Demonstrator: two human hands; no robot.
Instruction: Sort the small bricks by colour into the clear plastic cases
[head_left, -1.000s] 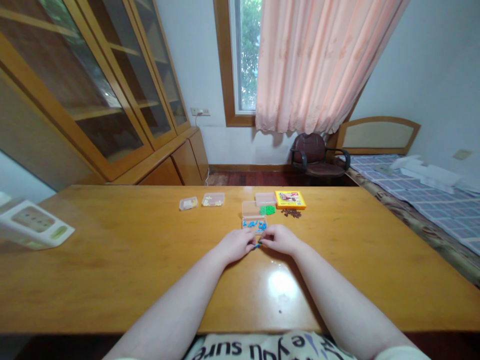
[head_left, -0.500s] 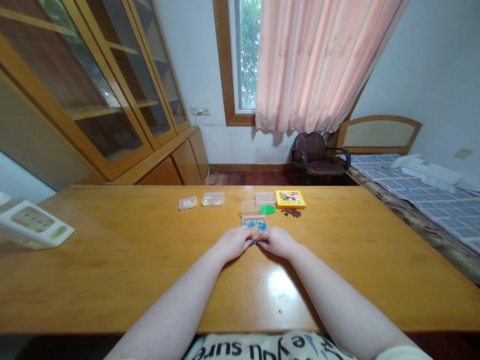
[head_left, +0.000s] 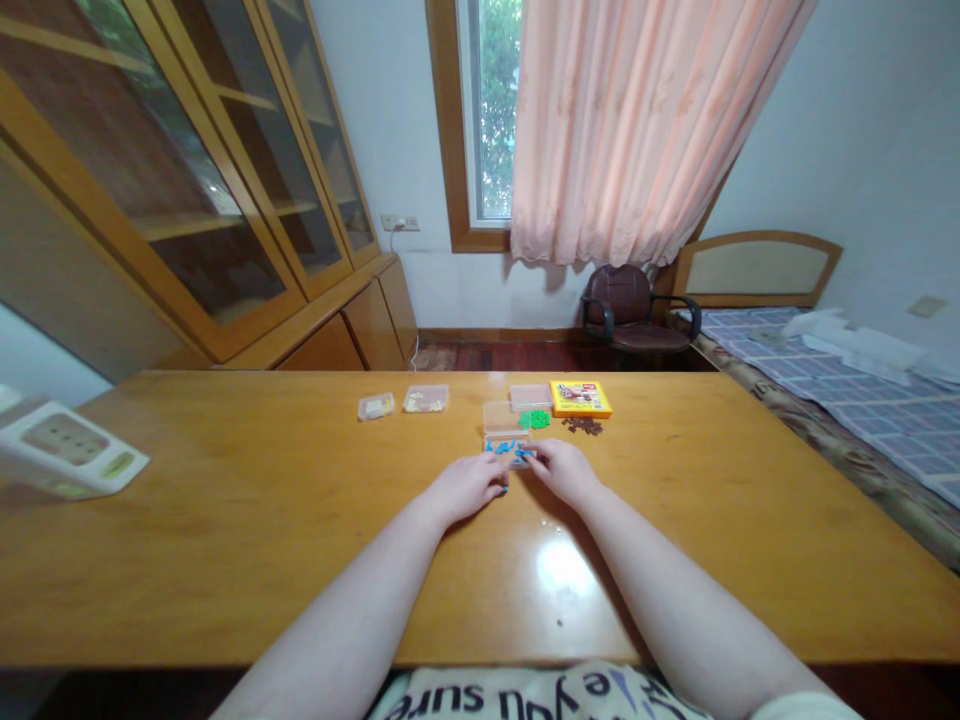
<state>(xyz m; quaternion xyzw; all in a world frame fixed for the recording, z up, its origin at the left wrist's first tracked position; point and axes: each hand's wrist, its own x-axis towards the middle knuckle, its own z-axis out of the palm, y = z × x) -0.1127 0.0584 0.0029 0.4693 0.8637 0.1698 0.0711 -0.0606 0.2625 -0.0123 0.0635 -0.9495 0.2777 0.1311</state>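
My left hand (head_left: 469,485) rests on the table with its fingers curled together. A small blue plastic piece (head_left: 505,489) pokes out at its fingertips. My right hand (head_left: 564,470) reaches to the right side of a clear plastic box (head_left: 491,462), fingers pinched on a blue piece (head_left: 524,454) there. More small blue pieces (head_left: 504,448) lie loose inside this box, and its lid (head_left: 506,416) is folded back. The exact shape of the pieces is too small to make out.
Behind the box lie green pieces (head_left: 535,420), brown pieces (head_left: 583,426), a clear tray (head_left: 530,397) and a yellow box (head_left: 581,398). Two clear containers, one small (head_left: 376,406) and one with pale pieces (head_left: 426,399), stand left. A white device (head_left: 67,445) occupies the table's left end.
My right hand has left the blue piece at my left fingertips and moved forward to the clear box. My left hand has stayed almost in place, still holding its piece.
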